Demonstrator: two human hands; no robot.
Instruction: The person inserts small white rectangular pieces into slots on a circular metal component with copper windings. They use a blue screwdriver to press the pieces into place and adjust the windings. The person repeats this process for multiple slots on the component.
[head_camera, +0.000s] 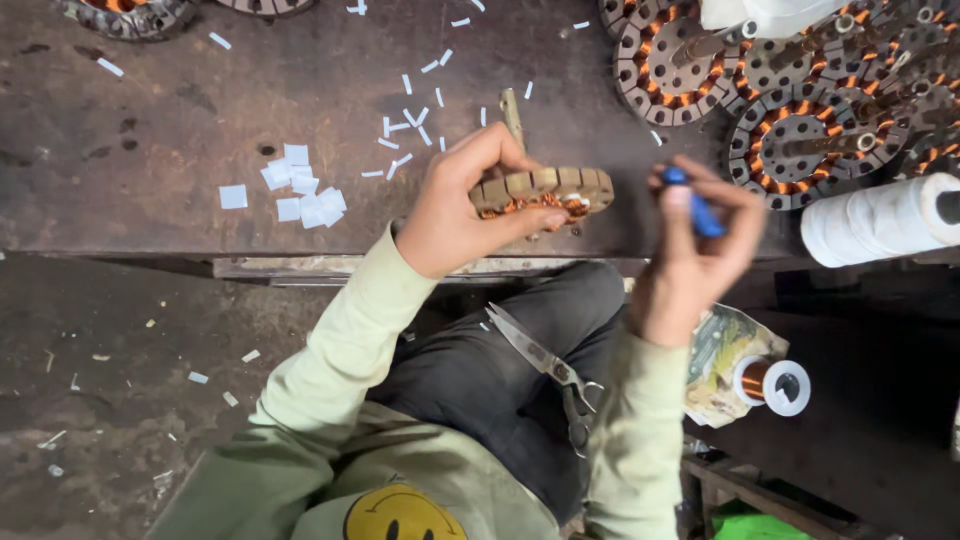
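My left hand (462, 205) grips a round motor stator (548, 190) with copper windings, held edge-on above the front edge of the dark workbench (150, 150). A thin shaft (512, 112) sticks up behind it. To the right, my right hand (695, 245) holds a small blue tool (695, 205) between its fingers, close to the stator but apart from it. A pair of scissors (545, 360) lies across my lap.
Several wound stators (800, 145) are piled at the bench's back right, beside a white thread roll (880, 220). White paper squares (300, 190) and strips (410, 125) litter the bench. A copper wire spool (772, 385) rests on a bag at lower right.
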